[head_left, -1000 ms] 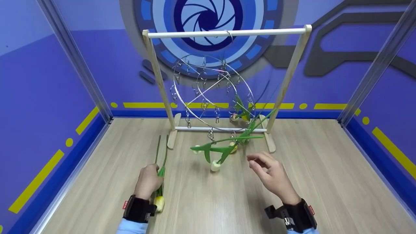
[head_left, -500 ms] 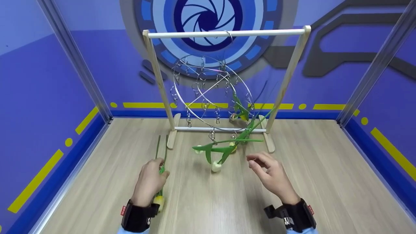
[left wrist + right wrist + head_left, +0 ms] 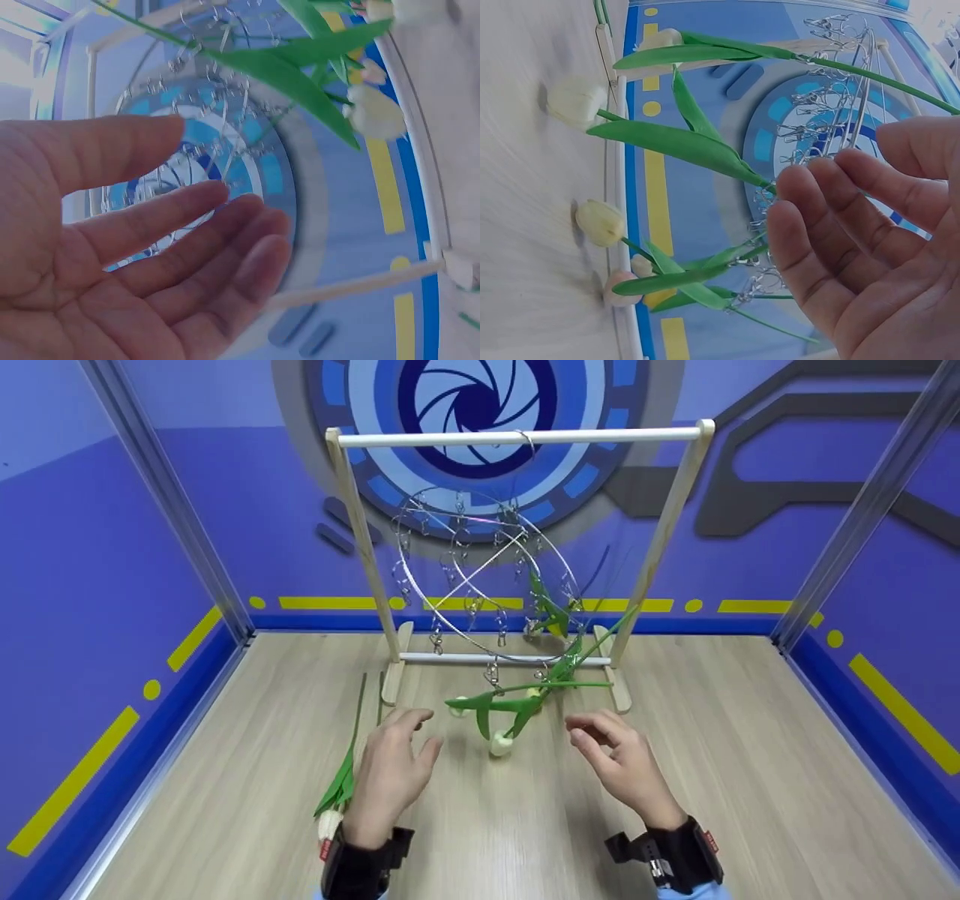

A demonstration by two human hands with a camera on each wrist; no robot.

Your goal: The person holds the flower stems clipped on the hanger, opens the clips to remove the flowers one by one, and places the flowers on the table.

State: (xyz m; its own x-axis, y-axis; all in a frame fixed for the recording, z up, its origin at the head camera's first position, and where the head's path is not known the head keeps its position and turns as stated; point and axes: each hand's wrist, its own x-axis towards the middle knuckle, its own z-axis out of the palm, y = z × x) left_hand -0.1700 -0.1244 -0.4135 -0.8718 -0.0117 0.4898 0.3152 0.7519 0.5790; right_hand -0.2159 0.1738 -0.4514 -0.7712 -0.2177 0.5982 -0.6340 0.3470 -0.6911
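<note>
My left hand (image 3: 394, 772) is raised over the table with fingers loosely extended and nothing in the palm. Beside and partly behind it lie artificial tulips, one with a white head (image 3: 330, 823); the hand and forearm hide the rest. Across from it, my right hand (image 3: 628, 765) hovers with softly bent fingers, empty. Between and beyond the hands, several tulips hang from a round metal clip hanger (image 3: 437, 612). A white tulip (image 3: 501, 745) hangs lowest at the front. The right wrist view shows another pale yellow tulip (image 3: 601, 222) and green leaves beside my fingers.
A wooden rack (image 3: 600, 436) with a white top bar carries the hanger by its hook. Several metal clips (image 3: 436, 641) dangle from the ring. Blue patterned walls (image 3: 97, 585) enclose the wooden table (image 3: 750, 750) at the back and both sides.
My left hand has left the tulips lying at the left and moved right, its fingers now extended. A lying white tulip head has come into view. The right hand has stayed nearly still.
</note>
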